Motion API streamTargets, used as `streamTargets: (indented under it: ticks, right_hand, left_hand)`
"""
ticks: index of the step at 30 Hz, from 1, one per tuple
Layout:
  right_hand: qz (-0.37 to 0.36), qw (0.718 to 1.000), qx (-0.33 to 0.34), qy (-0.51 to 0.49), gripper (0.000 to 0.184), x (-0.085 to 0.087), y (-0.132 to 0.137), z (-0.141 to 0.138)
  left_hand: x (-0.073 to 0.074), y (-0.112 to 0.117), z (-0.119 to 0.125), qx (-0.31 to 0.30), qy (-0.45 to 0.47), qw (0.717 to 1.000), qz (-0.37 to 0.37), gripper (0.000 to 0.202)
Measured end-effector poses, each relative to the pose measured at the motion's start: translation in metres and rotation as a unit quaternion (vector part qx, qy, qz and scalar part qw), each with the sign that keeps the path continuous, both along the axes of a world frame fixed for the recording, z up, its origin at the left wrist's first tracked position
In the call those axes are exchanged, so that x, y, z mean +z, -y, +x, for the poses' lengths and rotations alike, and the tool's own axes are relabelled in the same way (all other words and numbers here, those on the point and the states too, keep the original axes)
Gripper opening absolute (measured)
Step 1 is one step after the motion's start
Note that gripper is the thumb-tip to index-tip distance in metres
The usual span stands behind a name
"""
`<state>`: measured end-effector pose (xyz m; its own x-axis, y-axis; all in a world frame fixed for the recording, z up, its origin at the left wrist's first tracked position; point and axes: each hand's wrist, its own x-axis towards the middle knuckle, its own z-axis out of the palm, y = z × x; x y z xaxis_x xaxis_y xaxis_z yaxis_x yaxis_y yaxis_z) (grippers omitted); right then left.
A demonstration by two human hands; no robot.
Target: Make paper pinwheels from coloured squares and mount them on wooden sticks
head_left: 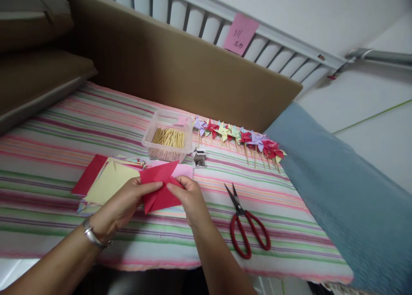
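Observation:
A red paper square [157, 174], cut in from its corners, is held up over the table between both hands. My left hand [133, 194] pinches it from the left, thumb on top near the middle. From the right, my right hand [189, 196] grips it with thumb and fingers, its thumb tip close to the other thumb. Under and left of my left hand lies a stack of coloured paper [112, 181], yellow and red uppermost. Pink paper [183, 170] shows behind the red piece. Red-handled scissors [240, 213] lie partly spread, right of my right hand.
A clear plastic box [150, 136] holds many short wooden sticks [170, 138]. Beside it stands a small open box of metal pins [199, 159]. Several finished paper pinwheels [238, 136] on sticks lie in a row along a cardboard panel [193, 67]. Striped cloth [58, 157] covers the table.

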<state>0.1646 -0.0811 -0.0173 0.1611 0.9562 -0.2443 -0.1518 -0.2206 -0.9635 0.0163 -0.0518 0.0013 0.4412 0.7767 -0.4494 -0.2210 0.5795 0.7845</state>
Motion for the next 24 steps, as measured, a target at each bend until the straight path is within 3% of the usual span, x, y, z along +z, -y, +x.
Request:
streamTargets:
  ticks: [3,5,8,10,13,16,20,24]
  right_hand:
    - [0.026,0.998,0.017,0.063,0.012,-0.001,-0.003,0.0]
    - [0.099,0.983,-0.028,0.151,0.016,0.0,-0.003,0.001]
    - [0.252,0.908,-0.099,0.319,0.024,0.004,0.001,-0.001]
    - [0.324,0.857,-0.085,0.392,0.022,0.005,0.007,-0.004]
    - [0.363,0.819,-0.047,0.442,0.022,0.004,0.013,-0.01]
    - [0.349,0.818,-0.068,0.452,0.022,0.001,0.015,-0.013]
    - [0.298,0.849,-0.121,0.419,0.015,-0.002,0.013,-0.011]
    - [0.269,0.865,-0.103,0.411,0.009,-0.005,0.012,-0.01]
  left_hand:
    - [-0.003,0.0,0.001,0.027,-0.036,0.999,0.004,0.022]
    - [-0.005,0.0,0.002,0.047,-0.026,0.999,0.01,0.023]
    - [-0.006,-0.003,0.003,0.095,0.005,0.995,0.016,0.021]
    - [-0.006,-0.005,0.004,0.135,0.035,0.99,0.018,0.019]
    - [-0.006,-0.007,0.007,0.173,0.081,0.981,0.03,0.018]
    - [-0.007,-0.005,0.01,0.191,0.089,0.977,0.033,0.023]
    - [-0.008,-0.002,0.012,0.21,0.089,0.973,0.027,0.028]
    - [-0.008,0.002,0.014,0.21,0.095,0.973,0.013,0.026]
